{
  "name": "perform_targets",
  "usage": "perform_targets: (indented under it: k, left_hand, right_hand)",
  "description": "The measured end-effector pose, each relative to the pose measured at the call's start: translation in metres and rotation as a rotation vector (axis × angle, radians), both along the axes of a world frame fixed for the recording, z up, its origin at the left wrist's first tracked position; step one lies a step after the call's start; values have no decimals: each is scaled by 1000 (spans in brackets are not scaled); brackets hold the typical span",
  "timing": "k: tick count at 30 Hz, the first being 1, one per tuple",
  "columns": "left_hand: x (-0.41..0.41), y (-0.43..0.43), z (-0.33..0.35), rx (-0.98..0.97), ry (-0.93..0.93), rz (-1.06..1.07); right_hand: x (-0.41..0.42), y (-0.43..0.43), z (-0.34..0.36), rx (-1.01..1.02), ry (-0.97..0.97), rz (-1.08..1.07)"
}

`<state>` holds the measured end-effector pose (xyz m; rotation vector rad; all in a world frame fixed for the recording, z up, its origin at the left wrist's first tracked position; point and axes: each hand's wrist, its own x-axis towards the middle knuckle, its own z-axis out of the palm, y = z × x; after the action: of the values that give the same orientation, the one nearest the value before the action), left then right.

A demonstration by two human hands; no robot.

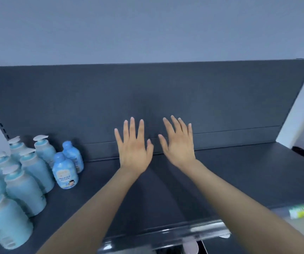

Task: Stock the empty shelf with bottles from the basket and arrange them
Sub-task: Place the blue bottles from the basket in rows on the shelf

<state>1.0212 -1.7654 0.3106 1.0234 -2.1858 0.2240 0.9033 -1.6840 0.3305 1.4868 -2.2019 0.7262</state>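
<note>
My left hand (133, 146) and my right hand (179, 143) are stretched out side by side over the middle of the dark shelf (220, 176), palms down, fingers spread, holding nothing. At the shelf's left end stand several pale blue pump bottles (25, 187) in rows. Right of them stand two smaller blue bottles with printed labels, one (65, 172) in front of the other (73, 154). Both hands are well to the right of all the bottles. The basket is not in view.
The shelf's dark back panel (165, 92) rises behind my hands, with a pale wall above. A clear price rail (193, 230) with a green and yellow label (302, 210) runs along the front edge. A small black object (303, 153) lies past the shelf's right end.
</note>
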Motion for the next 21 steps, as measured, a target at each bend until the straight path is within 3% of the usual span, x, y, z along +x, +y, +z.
perform_targets:
  k: [12, 21]
  left_hand:
    - [-135, 145, -8, -4, -46, -423]
    - [-239, 309, -37, -16, -141, -663]
  right_hand:
    - [-99, 180, -15, -2, -11, -409]
    - [-171, 356, -53, 52, -88, -637]
